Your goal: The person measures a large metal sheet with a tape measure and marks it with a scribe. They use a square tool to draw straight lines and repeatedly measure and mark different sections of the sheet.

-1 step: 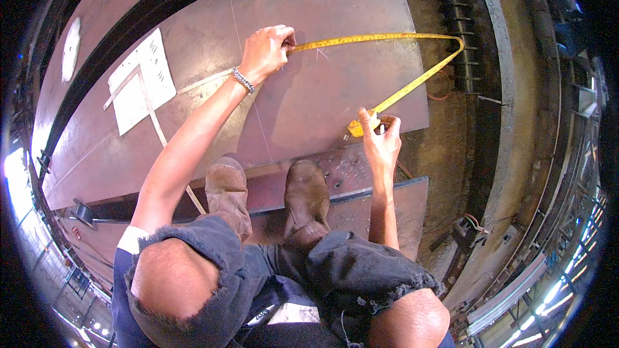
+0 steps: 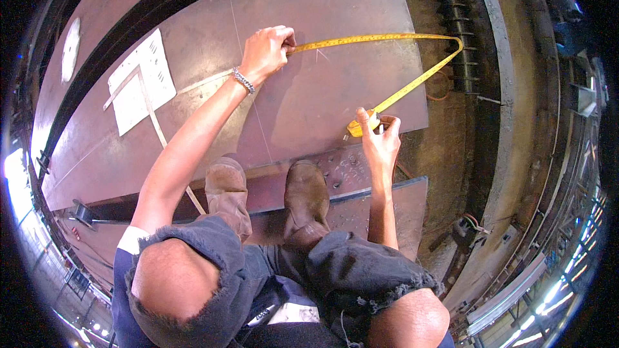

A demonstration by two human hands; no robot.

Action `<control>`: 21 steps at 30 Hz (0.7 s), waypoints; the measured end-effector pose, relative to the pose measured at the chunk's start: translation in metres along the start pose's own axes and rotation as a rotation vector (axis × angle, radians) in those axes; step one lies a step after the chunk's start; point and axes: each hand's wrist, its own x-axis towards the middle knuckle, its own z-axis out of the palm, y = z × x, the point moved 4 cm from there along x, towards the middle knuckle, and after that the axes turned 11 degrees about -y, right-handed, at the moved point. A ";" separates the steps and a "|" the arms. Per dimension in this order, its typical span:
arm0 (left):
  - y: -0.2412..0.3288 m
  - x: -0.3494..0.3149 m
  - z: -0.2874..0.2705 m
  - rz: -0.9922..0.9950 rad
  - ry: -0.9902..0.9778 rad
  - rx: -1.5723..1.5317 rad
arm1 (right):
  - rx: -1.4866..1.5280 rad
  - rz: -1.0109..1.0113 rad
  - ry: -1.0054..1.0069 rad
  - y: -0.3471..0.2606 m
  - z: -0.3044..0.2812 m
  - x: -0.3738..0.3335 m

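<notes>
Pinning yellow tape measure (image 2: 387, 37) on steel plate (image 2: 322, 0): left hand (image 2: 267, 51) clamped on tape end, right hand (image 2: 380, 142) pinching case. Tape loops off plate edge; best pulled taut, flat along scribed line.

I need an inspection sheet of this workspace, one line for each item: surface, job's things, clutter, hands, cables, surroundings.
Surface: large brown steel plate, with thin scribed lines across it.
Job's things: yellow tape measure, bent in a loop past the plate's far right edge and back.
Clutter: white paper sheet on the plate, with a metal square lying over it.
Hands: left hand presses one end of the tape on the plate; right hand pinches the other end near the plate's edge.
Cables: thin orange wire beyond the plate's right edge.
Surroundings: two brown boots on a lower plate; dark ribbed part beside the plate; steel rails at right.
</notes>
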 end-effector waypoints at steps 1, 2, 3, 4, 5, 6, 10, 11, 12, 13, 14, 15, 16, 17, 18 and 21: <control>-0.001 0.000 0.000 -0.005 -0.011 0.000 | 0.001 0.023 -0.016 -0.005 -0.001 -0.002; -0.001 0.000 0.000 -0.008 -0.022 0.000 | -0.005 0.032 -0.029 -0.005 0.000 -0.001; -0.001 0.001 0.001 -0.008 -0.031 -0.001 | -0.012 0.041 -0.037 -0.005 0.001 0.000; -0.001 0.000 0.001 -0.004 -0.027 0.001 | -0.017 0.051 -0.045 -0.005 0.001 0.001; 0.000 -0.001 0.001 0.001 -0.024 0.004 | -0.009 0.044 -0.066 -0.006 0.002 0.000; 0.000 0.000 0.001 0.013 -0.019 0.005 | -0.042 0.048 -0.067 -0.006 0.003 0.001; -0.001 -0.004 -0.001 0.013 0.010 -0.112 | -0.098 0.012 -0.063 -0.010 0.004 -0.002; -0.001 -0.005 -0.003 0.024 0.043 -0.150 | -0.117 -0.007 -0.057 -0.006 0.006 0.002; -0.001 -0.009 -0.008 0.029 0.072 -0.181 | -0.132 -0.026 -0.059 -0.004 0.008 0.004; -0.003 -0.012 -0.013 0.009 0.088 -0.156 | -0.103 -0.050 -0.063 -0.002 0.008 0.002; -0.005 -0.016 -0.019 0.004 0.120 -0.183 | -0.073 -0.076 -0.067 -0.001 0.007 0.001; -0.006 -0.022 -0.030 -0.001 0.152 -0.203 | -0.036 -0.104 -0.074 -0.001 0.010 0.000; -0.004 -0.024 -0.040 0.007 0.181 -0.233 | 0.084 -0.090 -0.133 0.015 0.013 0.004; -0.005 -0.027 -0.051 0.008 0.222 -0.254 | 0.205 -0.080 -0.193 0.038 0.020 0.010; -0.028 -0.031 -0.061 0.059 0.283 -0.273 | 0.333 -0.086 -0.272 0.046 0.032 0.013; -0.044 -0.057 -0.104 -0.044 0.292 -0.293 | 0.576 -0.115 -0.261 0.058 0.037 -0.006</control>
